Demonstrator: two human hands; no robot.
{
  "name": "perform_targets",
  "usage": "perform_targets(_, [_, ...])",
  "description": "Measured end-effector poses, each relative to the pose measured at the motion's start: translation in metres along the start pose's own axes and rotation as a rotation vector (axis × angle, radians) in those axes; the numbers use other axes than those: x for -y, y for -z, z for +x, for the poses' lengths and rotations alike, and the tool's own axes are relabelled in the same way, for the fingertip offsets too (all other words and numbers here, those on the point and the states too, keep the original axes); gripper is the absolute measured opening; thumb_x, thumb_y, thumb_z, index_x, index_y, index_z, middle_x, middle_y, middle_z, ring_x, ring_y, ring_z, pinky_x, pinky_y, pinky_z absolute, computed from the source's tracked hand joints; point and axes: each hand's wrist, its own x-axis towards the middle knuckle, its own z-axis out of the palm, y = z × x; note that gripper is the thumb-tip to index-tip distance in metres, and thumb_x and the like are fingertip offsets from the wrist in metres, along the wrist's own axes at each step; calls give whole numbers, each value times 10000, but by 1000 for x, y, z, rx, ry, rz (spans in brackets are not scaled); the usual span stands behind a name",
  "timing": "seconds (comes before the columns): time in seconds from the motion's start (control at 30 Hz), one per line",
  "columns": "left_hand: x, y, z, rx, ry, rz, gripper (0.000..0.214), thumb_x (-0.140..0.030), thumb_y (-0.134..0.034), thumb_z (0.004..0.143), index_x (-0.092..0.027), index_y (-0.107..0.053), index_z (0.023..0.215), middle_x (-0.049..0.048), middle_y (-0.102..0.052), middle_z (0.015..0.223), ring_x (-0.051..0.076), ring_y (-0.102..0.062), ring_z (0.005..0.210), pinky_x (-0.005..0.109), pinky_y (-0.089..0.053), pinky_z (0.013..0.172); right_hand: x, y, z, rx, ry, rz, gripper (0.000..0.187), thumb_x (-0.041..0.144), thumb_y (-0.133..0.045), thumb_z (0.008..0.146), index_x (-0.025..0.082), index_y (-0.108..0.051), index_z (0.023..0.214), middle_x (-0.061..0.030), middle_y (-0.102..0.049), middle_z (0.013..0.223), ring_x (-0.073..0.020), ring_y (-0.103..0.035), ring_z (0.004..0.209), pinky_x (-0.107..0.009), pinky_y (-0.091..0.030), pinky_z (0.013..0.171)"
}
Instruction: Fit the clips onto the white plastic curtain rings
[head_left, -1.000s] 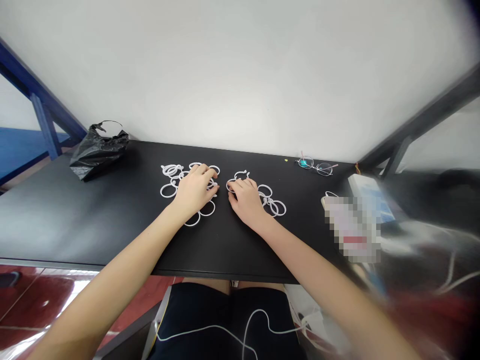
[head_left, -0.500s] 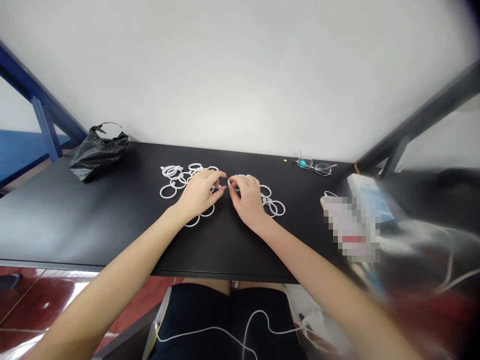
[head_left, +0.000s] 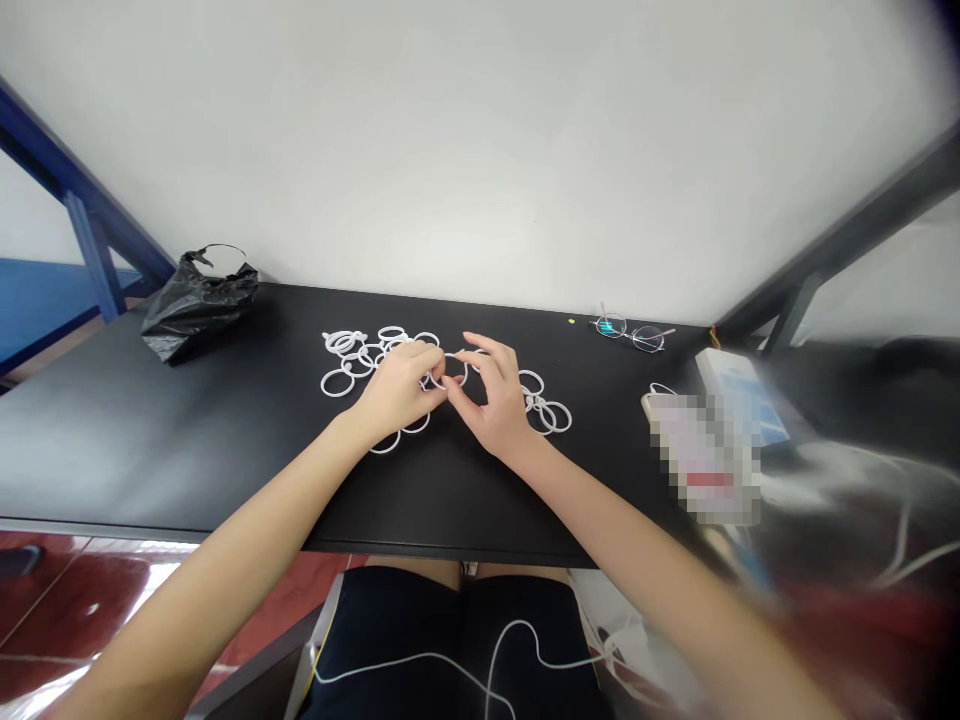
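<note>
Head view.

- Table (head_left: 150, 440): black. Its back edge meets a white wall (head_left: 480, 150); its front edge runs under both forearms.
- Ring (head_left: 455, 372): white, raised just above the surface at mid-table, nearer the back edge, held between the two hands.
- Left hand (head_left: 397, 385): fingers curled in, tips pinched on the ring's left side.
- Right hand (head_left: 495, 400): thumb and forefinger closed on the ring's right side, other fingers spread and lifted.
- Loose rings (head_left: 352, 360): white, scattered under and left of the left hand.
- Linked rings (head_left: 551, 412): just right of the right hand.
- Bag (head_left: 196, 300): black, crumpled, back left corner.
- Glasses (head_left: 630, 333): by the back edge, towards the right.
- Box (head_left: 739, 385): white and blue, right edge; its print is too blurred to read.
- Open room: bare surface between bag and loose rings, and a strip along the front edge.
</note>
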Motion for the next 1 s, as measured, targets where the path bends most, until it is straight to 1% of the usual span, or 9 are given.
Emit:
perform_targets(0.07, [1,0,0,-7,-18,5,292,-312,-580,870,-206,-398,667,-8,-507,647,153,-470,645,308,-396,675,0,1,0,18,-2,42,247,337,-523,945,203,-578,1145,-143,-593,1279,-256,-563,1179,-435,-468,977])
perform_targets(0.13, [1,0,0,4,-32,25,318,-324,-600,851,-207,-382,651,-10,-508,637,150,-459,639,309,-386,675,0,1,0,77,-22,101,236,337,-496,961,202,-578,1137,-116,-653,1135,-227,-615,1060,-389,-500,916])
perform_targets(0.2, [0,0,0,29,-40,54,309,-310,-593,844,-205,-382,644,-9,-513,636,148,-453,635,310,-379,675,1,1,-2,133,-52,154,207,339,-474,973,200,-595,1066,-74,-674,962,-187,-637,890,-328,-518,815])
perform_targets(0.3, [-3,1,0,49,-48,86,283,-304,-573,853,-200,-406,650,-10,-517,641,145,-457,632,308,-371,674,1,1,-3,154,-81,198,208,348,-465,977,192,-603,978,-41,-653,851,-142,-604,734,-266,-496,694])
perform_targets(0.4, [-5,2,0,70,-43,96,249,-323,-572,867,-188,-463,688,3,-557,694,151,-489,662,310,-371,686,1,2,-3,141,-82,205,208,350,-471,974,192,-602,941,-19,-623,796,-116,-551,641,-245,-462,624])
perform_targets(0.47, [-5,2,0,91,-39,99,206,-327,-571,872,-179,-511,742,22,-593,761,164,-516,710,315,-378,700,0,2,-3,134,-69,214,204,344,-475,971,190,-600,920,-13,-613,779,-109,-537,622,-242,-457,615])
perform_targets(0.6, [-4,1,0,111,-34,92,170,-324,-524,904,-171,-565,842,54,-626,854,196,-550,798,334,-398,737,-2,0,-4,103,-37,249,183,331,-489,963,190,-597,917,-19,-640,802,-115,-574,662,-246,-485,647])
perform_targets(0.8, [-3,1,0,124,-45,41,151,-311,-529,912,-168,-576,932,89,-640,991,225,-573,902,359,-433,804,-3,-1,-4,76,-31,318,119,276,-522,948,192,-606,938,-23,-659,834,-113,-606,678,-232,-507,615])
perform_targets(1.0, [-1,-2,-1,135,-59,47,172,-309,-505,933,-158,-581,968,105,-622,1039,233,-568,934,375,-448,829,-3,0,-3,88,-66,330,124,278,-518,946,197,-612,942,-23,-669,841,-116,-615,673,-244,-523,616])
